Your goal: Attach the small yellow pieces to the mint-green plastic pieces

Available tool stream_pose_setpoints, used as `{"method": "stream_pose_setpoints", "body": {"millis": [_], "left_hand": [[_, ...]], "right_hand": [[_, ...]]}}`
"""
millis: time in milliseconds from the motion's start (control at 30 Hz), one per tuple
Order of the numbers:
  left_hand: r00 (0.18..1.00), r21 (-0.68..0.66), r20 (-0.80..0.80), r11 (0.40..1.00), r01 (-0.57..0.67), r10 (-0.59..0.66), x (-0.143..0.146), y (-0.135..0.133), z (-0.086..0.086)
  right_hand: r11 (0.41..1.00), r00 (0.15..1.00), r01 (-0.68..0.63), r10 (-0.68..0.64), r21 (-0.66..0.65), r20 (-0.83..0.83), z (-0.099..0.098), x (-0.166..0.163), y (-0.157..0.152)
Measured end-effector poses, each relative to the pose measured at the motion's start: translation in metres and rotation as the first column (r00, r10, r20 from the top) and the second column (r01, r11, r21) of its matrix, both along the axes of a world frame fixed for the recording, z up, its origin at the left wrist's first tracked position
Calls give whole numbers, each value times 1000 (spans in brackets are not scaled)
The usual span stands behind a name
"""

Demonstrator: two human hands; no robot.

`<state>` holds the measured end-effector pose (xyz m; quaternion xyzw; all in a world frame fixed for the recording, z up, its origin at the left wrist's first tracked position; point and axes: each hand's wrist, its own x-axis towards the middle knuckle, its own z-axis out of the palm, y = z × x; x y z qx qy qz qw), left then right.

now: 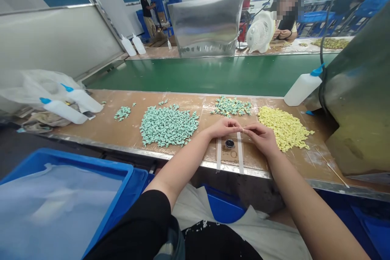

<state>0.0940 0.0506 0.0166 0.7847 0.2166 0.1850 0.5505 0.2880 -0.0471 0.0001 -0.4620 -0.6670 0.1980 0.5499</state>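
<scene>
My left hand and my right hand meet fingertip to fingertip above the bench, both pinched. Whatever lies between the fingertips is too small and covered to name. Just below them sits a small round pot of dark liquid on a piece of cardboard held by white tape strips. Left of my hands spreads a large pile of small green pieces. A pile of small yellow pieces lies right beside my right hand. Behind the hands is a smaller heap of green-and-yellow pieces.
A green conveyor belt runs behind the bench. White squeeze bottles stand or lie at left and right. Thin sticks lie at the right edge. A blue crate is at lower left. A co-worker sits across, by a fan.
</scene>
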Motion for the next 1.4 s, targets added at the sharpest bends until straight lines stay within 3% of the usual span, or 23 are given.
{"method": "stream_pose_setpoints", "body": {"millis": [100, 167, 233, 267, 300, 367, 433, 600, 833, 1000, 1067, 1133, 1267, 1400], "left_hand": [[973, 206, -126, 965, -163, 191, -10, -2, 18], [873, 445, -217, 840, -311, 438, -27, 3, 31], [676, 667, -308, 658, -349, 670, -49, 15, 42], [570, 725, -363, 608, -324, 737, -60, 22, 46], [476, 754, -418, 588, -294, 774, -71, 30, 47], [336, 758, -517, 603, -248, 787, -89, 43, 47], [294, 734, -574, 639, -229, 765, -100, 51, 43], [308, 719, -592, 660, -216, 745, -103, 55, 33], [327, 745, -545, 625, -233, 772, -95, 52, 35], [543, 698, -408, 634, -333, 734, -63, 40, 33], [620, 697, -402, 664, -270, 674, -44, 32, 28], [682, 740, -431, 664, -108, 591, -24, 24, 22], [776, 809, -476, 552, 202, 415, 1, 12, 6], [820, 821, -457, 518, 240, 345, 4, 8, -6]], "right_hand": [[1000, 1000, 2, -3, 28, 18, 0, -1, -2], [999, 1000, -12, 11, 42, 27, -1, -1, -3], [998, 998, -45, 42, 54, 45, 0, -1, -5], [996, 996, -69, 66, 57, 62, 1, -2, -6], [993, 992, -100, 94, 60, 84, 2, -2, -7], [983, 977, -172, 161, 70, 139, 4, -3, -10], [965, 953, -248, 226, 89, 201, 6, -5, -13], [921, 885, -367, 304, 128, 351, 7, -7, -16], [923, 840, -355, 244, 149, 485, 6, -9, -17], [915, 828, -361, 225, 182, 514, 4, -10, -16], [912, 823, -365, 222, 188, 523, 4, -11, -16], [913, 820, -359, 211, 192, 532, 3, -11, -16], [916, 806, -347, 183, 200, 564, 2, -12, -16], [920, 810, -337, 175, 199, 560, 0, -12, -17]]}}
